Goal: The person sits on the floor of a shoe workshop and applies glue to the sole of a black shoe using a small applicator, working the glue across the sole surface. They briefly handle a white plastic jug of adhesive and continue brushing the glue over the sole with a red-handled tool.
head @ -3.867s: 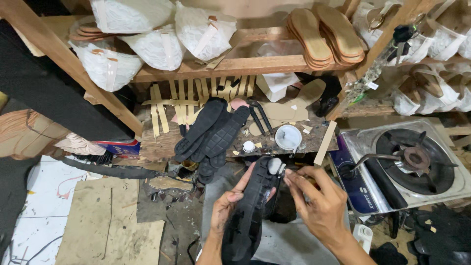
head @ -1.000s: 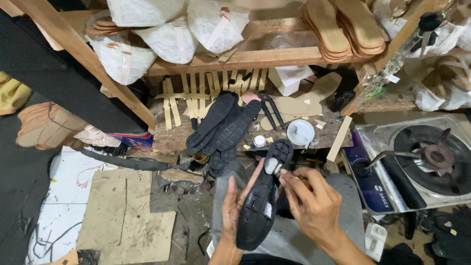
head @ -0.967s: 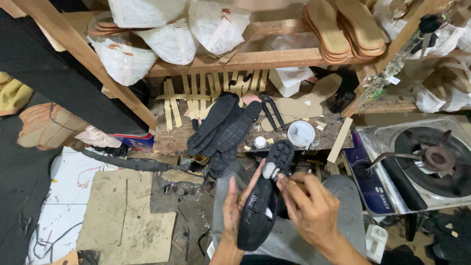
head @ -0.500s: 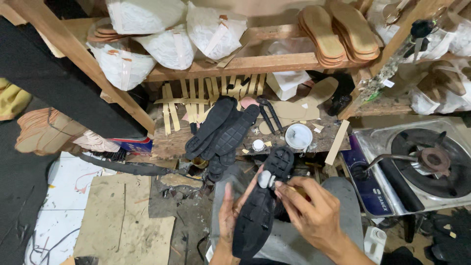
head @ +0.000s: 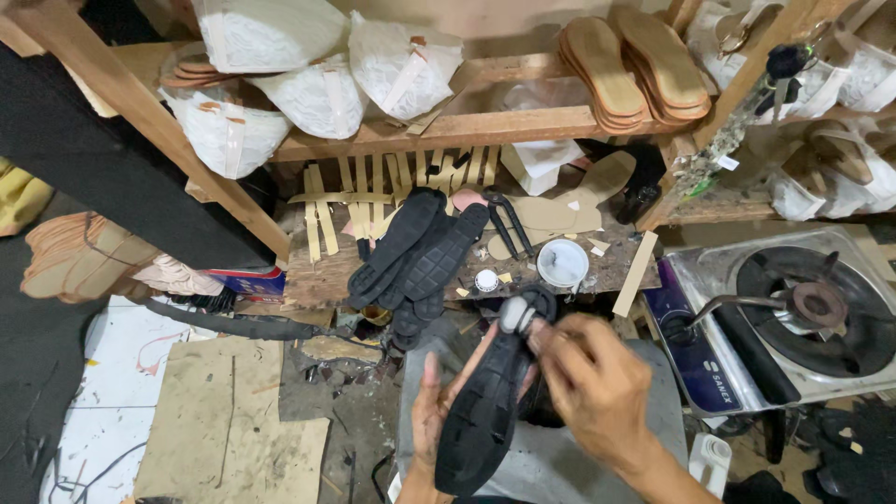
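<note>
Head view: left hand fingers grip long black sole; right hand pinches its end.

Black shoe sole, tilted, hand-held

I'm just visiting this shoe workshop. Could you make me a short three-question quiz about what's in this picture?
1. True or false: the left hand supports a black shoe sole from below.
2. What does the right hand touch? A) the sole's upper end B) the gas stove C) the white round lid
3. What lies stacked on the wooden shelf at upper right?

Key: 1 true; 2 A; 3 tan insoles.
</note>
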